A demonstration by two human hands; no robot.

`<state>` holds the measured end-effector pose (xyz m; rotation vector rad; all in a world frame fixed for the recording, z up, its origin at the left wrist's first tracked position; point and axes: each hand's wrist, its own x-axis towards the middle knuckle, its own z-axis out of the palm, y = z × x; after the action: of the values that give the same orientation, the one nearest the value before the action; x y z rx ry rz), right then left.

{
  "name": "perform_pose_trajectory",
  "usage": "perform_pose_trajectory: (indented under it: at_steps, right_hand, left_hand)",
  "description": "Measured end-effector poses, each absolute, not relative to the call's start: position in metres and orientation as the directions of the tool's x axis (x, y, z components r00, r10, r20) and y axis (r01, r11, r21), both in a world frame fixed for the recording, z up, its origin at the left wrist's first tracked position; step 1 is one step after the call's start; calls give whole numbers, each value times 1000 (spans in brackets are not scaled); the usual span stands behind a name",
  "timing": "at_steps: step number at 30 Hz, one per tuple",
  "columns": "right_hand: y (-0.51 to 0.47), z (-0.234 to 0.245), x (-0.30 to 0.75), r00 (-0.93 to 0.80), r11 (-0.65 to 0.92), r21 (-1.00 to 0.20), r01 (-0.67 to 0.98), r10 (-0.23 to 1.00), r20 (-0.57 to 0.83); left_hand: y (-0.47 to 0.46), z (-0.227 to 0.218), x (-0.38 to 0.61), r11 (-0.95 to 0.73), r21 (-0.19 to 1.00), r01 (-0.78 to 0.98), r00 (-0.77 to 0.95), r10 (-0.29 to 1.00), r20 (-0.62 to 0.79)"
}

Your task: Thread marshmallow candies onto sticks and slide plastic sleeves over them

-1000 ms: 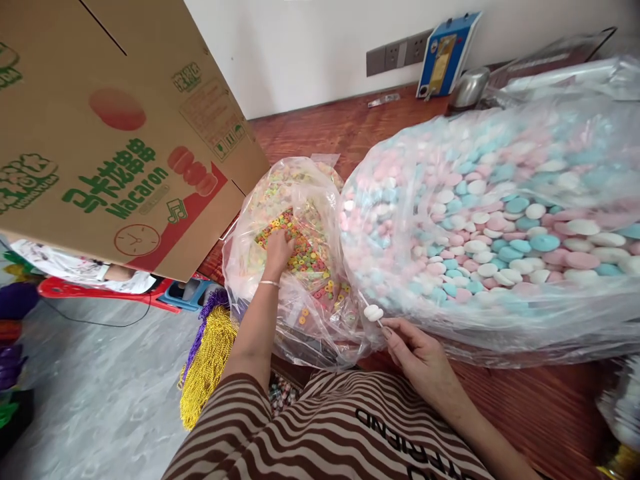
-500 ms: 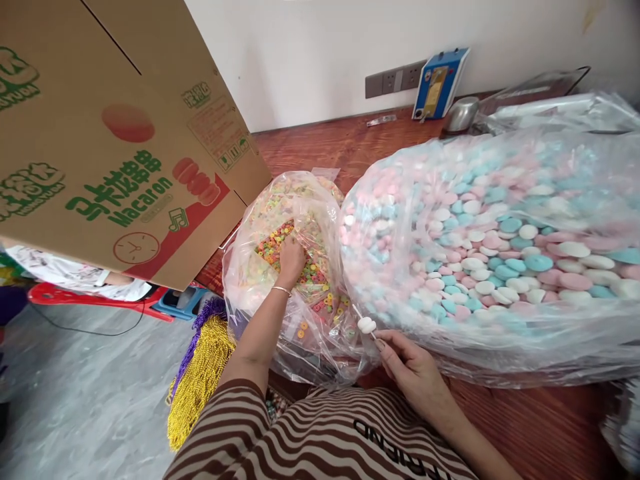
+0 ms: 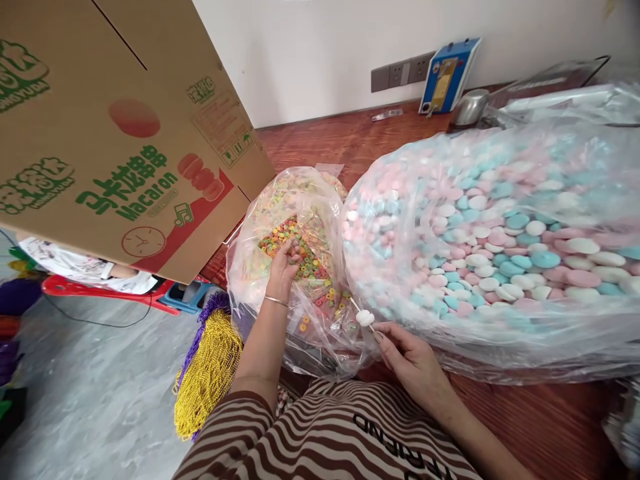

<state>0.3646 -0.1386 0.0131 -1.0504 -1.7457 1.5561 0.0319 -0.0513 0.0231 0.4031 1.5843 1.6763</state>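
My right hand [image 3: 413, 360] pinches a thin skewer [image 3: 354, 305] near its lower end. White rounded candies [image 3: 365, 318] are threaded on the skewer, and its tip sticks out above them. Over an opened clear plastic bag [image 3: 250, 267] is my left hand [image 3: 285, 263], palm turned up and fingers curled; what lies in them is too small to make out. Small ring-shaped candies [image 3: 320, 270] in red, orange, yellow and green fill that bag. To the right, a big clear bag [image 3: 480, 353] holds pink, white and blue disc-shaped candies [image 3: 513, 267].
A large cardboard box [image 3: 165, 100] printed "Macaron" stands at the left. At the back of the wooden table [image 3: 320, 137] are a blue device [image 3: 450, 77] and a metal cup [image 3: 471, 109]. Gold and purple bead strands [image 3: 210, 373] hang at the left edge.
My left hand has drawn back slightly from the ring candies and turned palm upward, its fingers still bent. My right hand keeps the skewer in nearly the same place.
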Motion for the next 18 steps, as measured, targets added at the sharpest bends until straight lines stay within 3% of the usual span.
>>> perform_pose_trajectory:
  at_steps: [3, 7, 13, 18]
  right_hand:
    - [-133, 20, 358, -560, 78, -979, 188, 827, -41]
    - [-124, 30, 344, -576, 175, -961, 214, 817, 20]
    - [-115, 41, 329, -557, 228, -951, 208, 827, 76]
    - [-117, 48, 336, -519, 185, -967, 177, 852, 68]
  left_hand:
    - [-68, 31, 47, 23, 863, -505, -574, 738, -355]
    - [-92, 38, 83, -15, 783, -622, -507, 769, -388]
    - [-122, 47, 144, 38, 808, -588, -337, 896, -288]
    - [-126, 53, 164, 71, 832, -550, -321, 902, -290]
